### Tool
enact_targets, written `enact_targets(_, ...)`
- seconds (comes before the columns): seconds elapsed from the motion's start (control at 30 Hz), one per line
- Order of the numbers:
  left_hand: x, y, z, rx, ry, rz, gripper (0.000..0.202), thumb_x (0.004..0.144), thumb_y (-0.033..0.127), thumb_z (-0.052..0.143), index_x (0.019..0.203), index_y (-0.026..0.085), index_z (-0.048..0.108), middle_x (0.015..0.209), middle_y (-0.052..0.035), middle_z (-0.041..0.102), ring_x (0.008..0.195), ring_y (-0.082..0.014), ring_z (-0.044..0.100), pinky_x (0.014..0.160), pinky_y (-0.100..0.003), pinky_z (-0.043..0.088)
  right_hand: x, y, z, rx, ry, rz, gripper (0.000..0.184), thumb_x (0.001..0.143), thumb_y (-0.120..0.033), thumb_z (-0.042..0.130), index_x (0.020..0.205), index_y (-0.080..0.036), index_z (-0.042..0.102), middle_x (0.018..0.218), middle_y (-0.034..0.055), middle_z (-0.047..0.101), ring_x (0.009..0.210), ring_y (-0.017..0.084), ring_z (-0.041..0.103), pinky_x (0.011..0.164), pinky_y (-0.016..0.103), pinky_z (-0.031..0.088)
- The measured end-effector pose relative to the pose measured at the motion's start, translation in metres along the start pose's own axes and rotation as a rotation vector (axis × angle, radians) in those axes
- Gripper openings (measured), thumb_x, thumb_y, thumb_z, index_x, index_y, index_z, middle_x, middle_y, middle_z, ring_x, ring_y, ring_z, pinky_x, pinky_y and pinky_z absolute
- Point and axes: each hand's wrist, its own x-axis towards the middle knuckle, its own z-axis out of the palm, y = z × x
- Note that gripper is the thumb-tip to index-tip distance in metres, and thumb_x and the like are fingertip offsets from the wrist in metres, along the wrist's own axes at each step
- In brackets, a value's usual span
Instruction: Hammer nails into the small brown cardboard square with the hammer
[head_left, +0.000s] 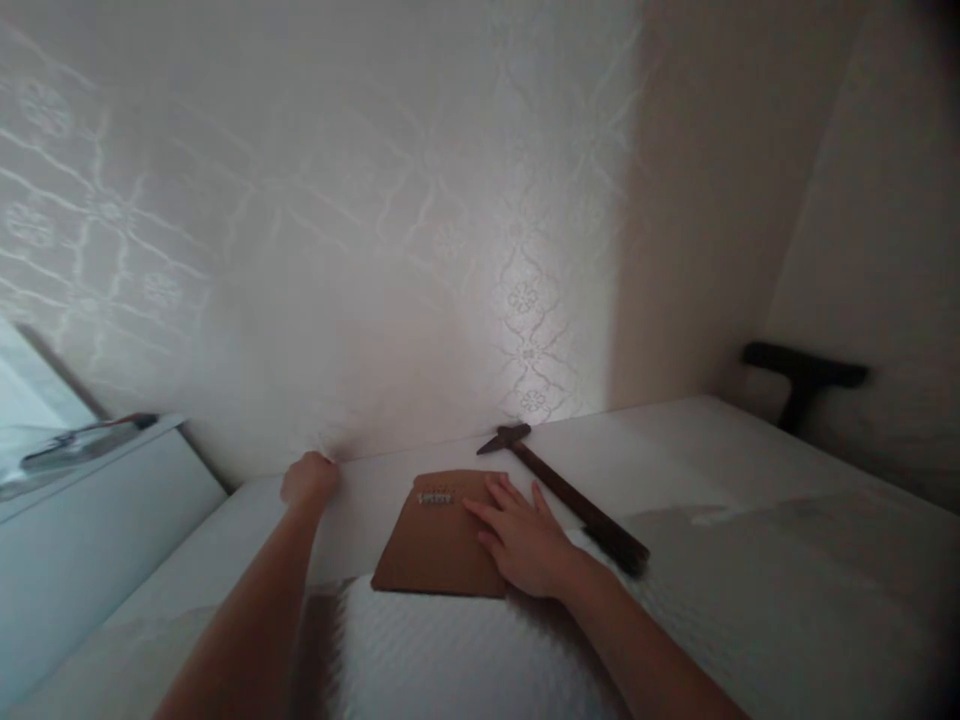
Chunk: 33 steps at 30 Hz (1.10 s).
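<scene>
A brown piece of cardboard (439, 550) lies on the white surface in front of me. My right hand (521, 535) rests on its right side, fingers spread. Near the cardboard's upper edge is a row of small silvery metal pieces (436, 497), too small to name for certain. To the right of that hand lies a hammer (574, 490) with a dark head and brown handle, its head toward the wall. My left hand (309, 478) is closed by the foot of the wall, left of the cardboard; whatever its fingers hold is hidden.
Patterned wallpaper (420, 220) covers the wall behind the white tabletop (645, 450). White textured material (420, 650) is nearest me. At left stands a white cabinet (112, 560) with a clear plastic-looking item (90, 445) on top. A dark T-shaped object (802, 375) is at right.
</scene>
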Motion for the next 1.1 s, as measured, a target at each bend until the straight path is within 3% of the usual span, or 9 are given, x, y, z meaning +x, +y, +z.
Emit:
enact_targets(0.1, 0.0, 0.005, -0.001, 0.042, -0.037, -0.068, 0.036, 0.078, 0.022, 0.051, 0.11, 0.007, 0.06, 0.111, -0.023, 0.061, 0.1, -0.0342, 0.059, 0.073, -0.04, 0.051, -0.001, -0.001, -0.001, 0.005, 0.0, -0.006, 0.048, 0.09, -0.03, 0.037, 0.137, -0.024, 0.04, 0.15, 0.0134, 0.017, 0.138, 0.025, 0.004, 0.106, 0.057, -0.001)
enact_targets(0.23, -0.003, 0.009, -0.006, 0.063, -0.087, -0.044, 0.039, 0.08, 0.021, 0.05, 0.113, 0.003, 0.058, 0.114, -0.0243, 0.059, 0.105, -0.0343, 0.057, 0.077, -0.039, 0.05, -0.001, -0.003, -0.004, 0.012, -0.01, -0.002, 0.047, 0.09, -0.03, 0.036, 0.137, -0.023, 0.04, 0.15, 0.013, 0.017, 0.138, 0.025, 0.004, 0.107, 0.056, -0.001)
enact_targets(0.37, -0.013, 0.017, -0.008, 0.086, -0.076, 0.027, 0.036, 0.081, 0.022, 0.048, 0.11, 0.005, 0.061, 0.109, -0.0229, 0.062, 0.102, -0.0334, 0.059, 0.077, -0.039, 0.05, 0.0, -0.003, -0.005, 0.007, -0.022, 0.001, 0.047, 0.09, -0.03, 0.036, 0.137, -0.023, 0.039, 0.15, 0.0124, 0.018, 0.138, 0.025, 0.005, 0.107, 0.057, 0.0)
enact_targets(0.47, -0.027, 0.033, -0.01, 0.044, -0.067, 0.158, 0.03, 0.083, 0.024, 0.048, 0.104, 0.011, 0.065, 0.106, -0.0179, 0.065, 0.101, -0.0306, 0.06, 0.077, -0.036, 0.049, 0.001, -0.001, -0.004, -0.008, -0.01, 0.001, 0.047, 0.09, -0.029, 0.037, 0.137, -0.024, 0.04, 0.15, 0.0118, 0.019, 0.138, 0.025, 0.006, 0.106, 0.057, 0.001)
enact_targets(0.63, -0.065, 0.07, -0.017, -0.222, -0.024, 0.387, 0.02, 0.081, 0.026, 0.055, 0.09, 0.017, 0.07, 0.095, -0.0089, 0.069, 0.093, -0.0242, 0.063, 0.079, -0.03, 0.047, 0.002, 0.0, -0.004, -0.04, -0.024, -0.007, 0.047, 0.09, -0.029, 0.036, 0.137, -0.024, 0.04, 0.15, 0.0124, 0.019, 0.138, 0.026, 0.008, 0.106, 0.058, 0.002)
enact_targets(0.8, -0.123, 0.094, -0.023, -0.698, -0.123, 0.503, 0.015, 0.078, 0.019, 0.059, 0.086, 0.014, 0.07, 0.087, -0.0073, 0.07, 0.081, -0.0166, 0.064, 0.075, -0.024, 0.047, 0.002, 0.003, -0.006, -0.081, -0.079, -0.073, 0.048, 0.092, -0.027, 0.029, 0.14, -0.023, 0.034, 0.15, 0.0116, 0.018, 0.138, 0.027, 0.006, 0.103, 0.064, 0.003)
enact_targets(0.93, -0.161, 0.092, -0.026, -0.888, -0.171, 0.558, 0.014, 0.077, 0.017, 0.06, 0.087, 0.015, 0.07, 0.085, -0.006, 0.071, 0.079, -0.0147, 0.063, 0.073, -0.023, 0.047, 0.004, 0.007, -0.007, -0.095, -0.062, -0.09, 0.047, 0.092, -0.022, 0.027, 0.138, -0.023, 0.037, 0.149, 0.0081, 0.024, 0.137, 0.026, 0.01, 0.102, 0.067, 0.005)
enact_targets(1.0, -0.172, 0.084, -0.026, -0.902, -0.104, 0.541, 0.015, 0.079, 0.017, 0.058, 0.088, 0.016, 0.07, 0.086, -0.0047, 0.071, 0.077, -0.0137, 0.063, 0.074, -0.023, 0.047, 0.004, 0.007, -0.005, -0.111, -0.004, -0.088, 0.046, 0.091, -0.022, 0.027, 0.135, -0.022, 0.041, 0.146, 0.0082, 0.03, 0.136, 0.025, 0.017, 0.103, 0.065, 0.005)
enact_targets(1.1, -0.175, 0.068, -0.024, -0.794, 0.018, 0.503, 0.016, 0.081, 0.017, 0.057, 0.088, 0.017, 0.071, 0.086, -0.0035, 0.071, 0.074, -0.0135, 0.062, 0.075, -0.026, 0.047, 0.003, 0.003, 0.0, -0.144, 0.119, -0.074, 0.045, 0.093, -0.035, 0.03, 0.133, -0.02, 0.043, 0.141, 0.0109, 0.038, 0.13, 0.026, 0.03, 0.106, 0.061, 0.007)
